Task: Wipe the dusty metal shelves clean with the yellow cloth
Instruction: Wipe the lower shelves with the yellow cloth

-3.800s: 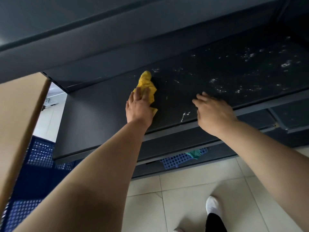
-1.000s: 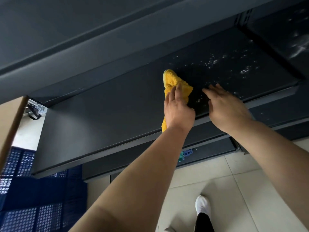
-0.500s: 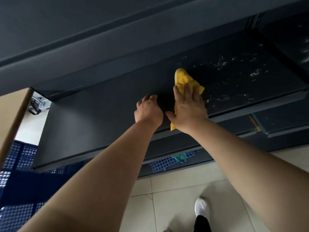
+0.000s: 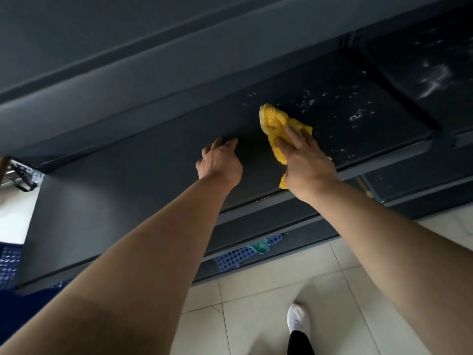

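Note:
A dark grey metal shelf (image 4: 133, 175) runs across the view at chest height. Its left part looks clean; white dust specks (image 4: 355, 116) cover its right part. The yellow cloth (image 4: 275, 119) lies bunched on the shelf at the edge of the dusty area. My right hand (image 4: 304, 157) presses flat on the cloth, fingers spread over it. My left hand (image 4: 220, 161) rests on the shelf just left of the cloth, fingers curled loosely, holding nothing.
Another shelf (image 4: 435, 73) at the right carries white dust smears. A lower shelf (image 4: 409, 175) sits beneath. A blue perforated basket (image 4: 240, 254) with a green cloth (image 4: 259, 245) lies under the shelves, a dark blue crate (image 4: 10, 262) at far left. My white shoe (image 4: 298, 320) stands on the tiled floor.
The cloth passed from my left hand to my right hand. My left hand let go and moved left; my right hand now presses the cloth and has pushed it slightly rightward.

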Available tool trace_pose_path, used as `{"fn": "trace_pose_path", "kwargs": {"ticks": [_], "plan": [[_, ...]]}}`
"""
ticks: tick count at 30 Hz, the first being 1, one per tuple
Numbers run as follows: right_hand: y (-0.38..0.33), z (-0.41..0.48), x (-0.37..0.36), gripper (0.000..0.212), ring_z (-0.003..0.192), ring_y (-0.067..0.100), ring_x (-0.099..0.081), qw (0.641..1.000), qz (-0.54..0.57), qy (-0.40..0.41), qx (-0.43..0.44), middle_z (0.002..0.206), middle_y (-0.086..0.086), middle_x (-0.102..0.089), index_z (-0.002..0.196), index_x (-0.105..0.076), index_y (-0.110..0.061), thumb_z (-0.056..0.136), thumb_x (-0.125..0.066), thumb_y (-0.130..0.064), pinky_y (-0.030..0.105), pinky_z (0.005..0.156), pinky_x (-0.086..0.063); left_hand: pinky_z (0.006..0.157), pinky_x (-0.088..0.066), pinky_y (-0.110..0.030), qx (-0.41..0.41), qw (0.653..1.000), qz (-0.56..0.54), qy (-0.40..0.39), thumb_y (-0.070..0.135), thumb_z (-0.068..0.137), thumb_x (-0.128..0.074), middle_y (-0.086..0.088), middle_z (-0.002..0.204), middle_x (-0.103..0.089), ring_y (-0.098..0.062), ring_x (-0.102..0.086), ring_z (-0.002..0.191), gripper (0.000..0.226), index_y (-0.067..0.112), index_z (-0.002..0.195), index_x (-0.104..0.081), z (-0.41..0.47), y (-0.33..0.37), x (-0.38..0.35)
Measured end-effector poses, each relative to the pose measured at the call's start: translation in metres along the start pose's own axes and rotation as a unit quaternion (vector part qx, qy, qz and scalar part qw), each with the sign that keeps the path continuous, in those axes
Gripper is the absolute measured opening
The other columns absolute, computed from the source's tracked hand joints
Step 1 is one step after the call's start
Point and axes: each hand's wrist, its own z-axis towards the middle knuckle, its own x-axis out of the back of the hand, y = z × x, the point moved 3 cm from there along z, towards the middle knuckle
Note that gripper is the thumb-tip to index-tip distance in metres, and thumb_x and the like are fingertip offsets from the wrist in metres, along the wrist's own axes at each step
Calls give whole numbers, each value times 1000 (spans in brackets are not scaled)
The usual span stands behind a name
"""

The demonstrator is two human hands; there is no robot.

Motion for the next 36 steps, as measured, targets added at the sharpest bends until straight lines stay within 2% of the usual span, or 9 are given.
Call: {"fn": "trace_pose_path", "kwargs": {"ticks": [5, 10, 12, 16, 22, 28, 36], "plan": [[32, -2, 11, 77, 149, 30, -1, 999, 2, 23, -47, 162, -5, 8, 154, -15, -26, 91, -57, -13, 46, 114, -31, 108, -31, -43, 23, 1000, 8, 14, 1, 88, -42, 3, 158, -20, -27, -24, 141, 74, 32, 152, -22, 0, -4, -2], [43, -5, 10, 73, 148, 35, -1, 995, 25, 47, -82, 162, 6, 9, 152, -22, -29, 90, -57, -9, 50, 111, -33, 105, -32, -45, 48, 998, 14, 36, 6, 90, -46, -1, 156, -22, -28, -26, 139, 66, 25, 150, -27, -4, -18, -1], [37, -4, 9, 71, 148, 36, -4, 995, 35, 58, -75, 162, 9, 6, 151, -26, -28, 89, -56, -7, 51, 113, -32, 104, -33, -45, 53, 998, 21, 41, 6, 89, -46, -2, 154, -24, -29, -27, 138, 63, 23, 148, -30, -5, -27, 1], [22, -4, 3, 66, 148, 35, -3, 997, 28, 48, -48, 162, 7, 4, 151, -26, -27, 92, -51, -13, 42, 117, -23, 105, -33, -45, 59, 997, 12, 42, 6, 90, -45, -4, 153, -26, -29, -28, 138, 60, 21, 147, -32, -7, -43, 2], [-19, 3, -8, 49, 149, 28, -8, 997, 47, 55, 29, 162, 0, -2, 147, -33, -31, 99, -40, -25, 42, 116, -26, 107, -32, -43, 35, 998, 1, 57, 4, 89, -44, -2, 152, -33, -27, -31, 137, 63, 22, 149, -32, -10, -54, 4], [-49, 27, -19, 58, 149, 29, -8, 996, 25, 32, 82, 163, -2, -1, 150, -25, -35, 98, -43, -15, 44, 113, -35, 104, -35, -42, 43, 995, -23, 82, 2, 88, -43, -2, 148, -39, -27, -35, 134, 64, 25, 147, -37, 1, -72, 12], [-87, 95, -28, 73, 149, 30, 2, 998, 20, 3, 60, 162, -6, 7, 150, -18, -40, 93, -50, -8, 43, 117, -23, 105, -36, -43, -5, 995, -18, 97, 4, 88, -42, 1, 150, -37, -26, -33, 134, 67, 31, 148, -34, 32, -75, 17]]}}
